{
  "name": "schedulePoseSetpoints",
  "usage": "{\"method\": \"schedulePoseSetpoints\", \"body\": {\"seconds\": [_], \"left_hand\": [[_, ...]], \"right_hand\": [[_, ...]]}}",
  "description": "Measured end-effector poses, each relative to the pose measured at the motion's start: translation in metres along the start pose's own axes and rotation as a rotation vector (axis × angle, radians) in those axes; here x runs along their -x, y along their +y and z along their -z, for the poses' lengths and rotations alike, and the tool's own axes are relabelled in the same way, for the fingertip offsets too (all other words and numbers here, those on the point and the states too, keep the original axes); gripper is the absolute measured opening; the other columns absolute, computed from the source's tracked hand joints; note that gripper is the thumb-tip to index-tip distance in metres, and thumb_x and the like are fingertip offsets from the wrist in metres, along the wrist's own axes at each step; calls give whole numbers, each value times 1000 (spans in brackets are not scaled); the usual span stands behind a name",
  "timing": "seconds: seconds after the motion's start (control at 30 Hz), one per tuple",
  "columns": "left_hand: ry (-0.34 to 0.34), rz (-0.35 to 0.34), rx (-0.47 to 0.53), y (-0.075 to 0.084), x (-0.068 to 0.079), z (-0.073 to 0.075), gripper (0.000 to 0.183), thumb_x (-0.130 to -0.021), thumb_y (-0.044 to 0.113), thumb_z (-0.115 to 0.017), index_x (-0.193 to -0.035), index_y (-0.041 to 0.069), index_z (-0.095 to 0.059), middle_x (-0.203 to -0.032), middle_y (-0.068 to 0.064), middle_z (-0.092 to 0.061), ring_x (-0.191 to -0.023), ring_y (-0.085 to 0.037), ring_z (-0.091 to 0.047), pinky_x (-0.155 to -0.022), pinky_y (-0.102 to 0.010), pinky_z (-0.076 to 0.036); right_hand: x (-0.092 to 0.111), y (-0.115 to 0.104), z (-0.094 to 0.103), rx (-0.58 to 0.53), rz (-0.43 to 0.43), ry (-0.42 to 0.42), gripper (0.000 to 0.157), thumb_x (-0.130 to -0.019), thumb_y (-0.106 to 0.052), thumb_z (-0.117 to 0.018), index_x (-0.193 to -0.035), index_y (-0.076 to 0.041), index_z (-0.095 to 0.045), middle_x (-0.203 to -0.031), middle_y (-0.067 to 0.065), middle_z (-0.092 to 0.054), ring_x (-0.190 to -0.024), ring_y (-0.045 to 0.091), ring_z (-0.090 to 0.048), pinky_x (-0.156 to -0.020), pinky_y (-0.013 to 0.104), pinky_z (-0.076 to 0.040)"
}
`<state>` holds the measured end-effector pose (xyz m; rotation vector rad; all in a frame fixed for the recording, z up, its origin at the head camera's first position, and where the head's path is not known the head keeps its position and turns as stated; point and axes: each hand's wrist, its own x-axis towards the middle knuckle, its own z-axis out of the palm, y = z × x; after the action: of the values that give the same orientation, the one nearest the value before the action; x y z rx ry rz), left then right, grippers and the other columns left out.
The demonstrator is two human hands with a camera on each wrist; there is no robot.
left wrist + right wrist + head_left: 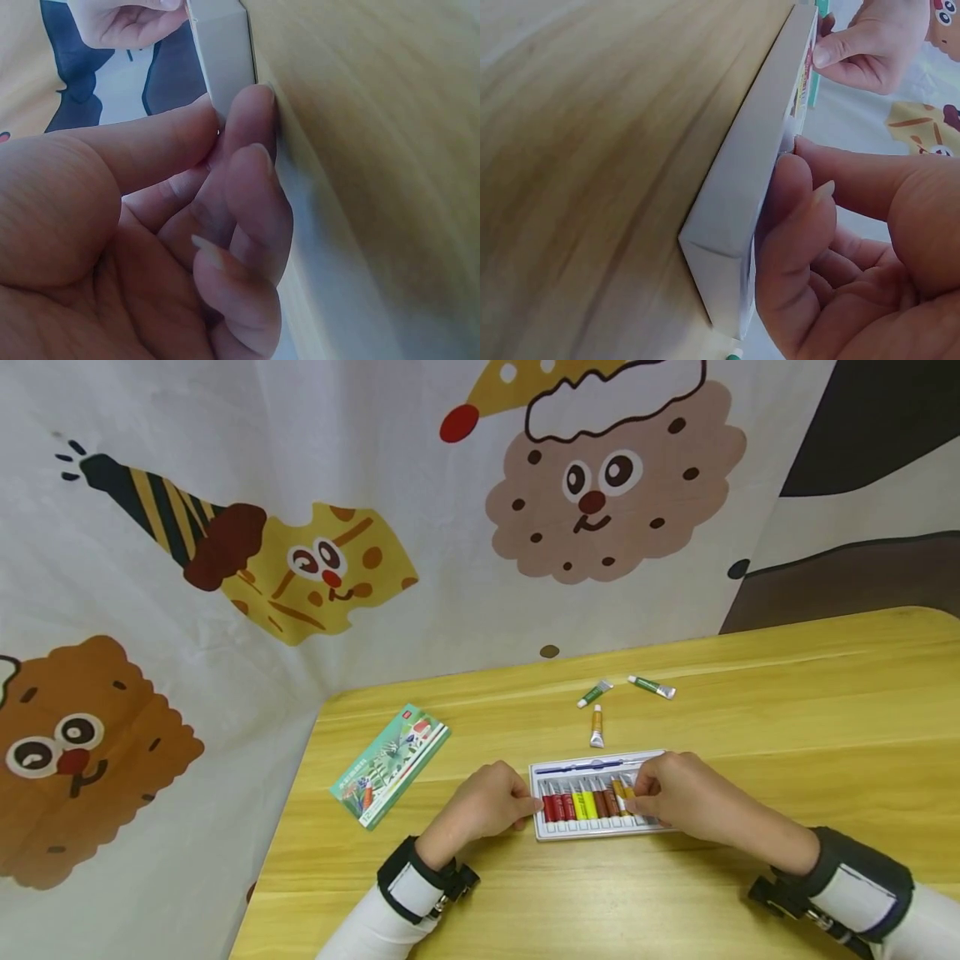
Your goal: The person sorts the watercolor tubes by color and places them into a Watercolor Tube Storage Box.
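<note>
A white paint tray (600, 837) lies flat on the table, holding a row of small paint tubes (577, 806) in red, yellow, brown and ochre. A thin blue brush (573, 767) sits along its upper slot. My left hand (487, 802) pinches the tray's left edge between thumb and fingers; in the left wrist view the tray's end wall (223, 56) meets the fingertips. Over the tray's right part, my right hand (686, 797) pinches an ochre paint tube (628, 795) by the row's right end. Its fingers hide the tray's right slots.
Beyond the tray lie two green tubes (595, 693) (652, 686) and an ochre tube (597, 727). A green paint box (390, 766) rests at the left of the wooden table (825, 735). A cartoon-printed cloth (450, 610) hangs behind the table.
</note>
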<state>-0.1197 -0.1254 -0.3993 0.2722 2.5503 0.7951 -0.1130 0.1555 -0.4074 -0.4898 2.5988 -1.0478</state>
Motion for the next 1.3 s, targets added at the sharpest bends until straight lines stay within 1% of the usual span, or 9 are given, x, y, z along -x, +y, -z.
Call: {"method": "schedulePoseSetpoints", "body": {"seconds": [0.23,0.47,0.63,0.83,0.97,1.07,1.13,1.23,1.3], "left_hand": [[-4,8,3,0,0,0,44,-101,28,-73,-61,10,-69,-53,2,-57,-46,-10,-39,-45,-25,-26],[-12,1,7,-2,-1,1,45,-101,28,-73,-61,10,-68,-52,4,-54,-46,-11,-39,-45,-25,-26],[-9,-5,10,-2,-1,0,44,-101,28,-73,-61,11,-68,-52,4,-55,-47,-11,-40,-46,-25,-26],[-9,7,15,-2,-1,0,44,-101,28,-73,-60,11,-68,-52,4,-54,-46,-10,-39,-46,-25,-26],[-6,17,11,-2,-1,0,45,-101,29,-73,-60,11,-68,-51,5,-53,-46,-11,-39,-46,-25,-26],[-10,17,10,-1,-1,0,45,-101,29,-73,-61,11,-68,-52,4,-54,-46,-11,-39,-46,-25,-26],[-12,14,9,0,-1,0,44,-101,29,-73,-61,11,-69,-53,3,-55,-46,-11,-39,-46,-25,-26],[-10,5,7,1,-1,1,44,-101,28,-73,-61,11,-69,-53,2,-56,-46,-11,-39,-46,-25,-27],[-9,3,8,0,0,1,43,-101,28,-73,-61,11,-69,-54,1,-58,-46,-11,-40,-46,-25,-27]], "right_hand": [[-2,4,-2,7,9,1,24,-89,-10,-83,-74,-14,-65,-62,-5,-55,-54,10,-49,-49,24,-40],[-5,8,-4,33,63,11,28,-89,-11,-84,-72,-15,-62,-62,-7,-53,-55,9,-46,-50,24,-38],[-8,10,-6,52,71,36,32,-91,-15,-82,-68,-16,-60,-60,-8,-50,-54,8,-44,-51,24,-36],[-8,9,-7,52,48,40,33,-91,-15,-83,-67,-16,-59,-60,-7,-49,-54,9,-43,-51,24,-35],[-8,6,-4,55,62,31,33,-92,-15,-82,-68,-16,-58,-60,-7,-48,-54,9,-42,-50,24,-34],[-11,4,3,78,105,31,28,-95,-15,-78,-71,-16,-62,-60,-8,-49,-52,7,-41,-49,23,-33],[-16,1,10,119,142,63,24,-97,-14,-77,-75,-14,-66,-60,-8,-50,-51,6,-40,-48,23,-33],[-30,1,21,233,213,147,14,-97,-15,-77,-84,-11,-72,-66,-7,-54,-55,8,-45,-50,25,-37],[-40,3,26,352,294,195,7,-95,-12,-79,-92,-7,-75,-75,-2,-63,-65,13,-55,-57,30,-47]]}}
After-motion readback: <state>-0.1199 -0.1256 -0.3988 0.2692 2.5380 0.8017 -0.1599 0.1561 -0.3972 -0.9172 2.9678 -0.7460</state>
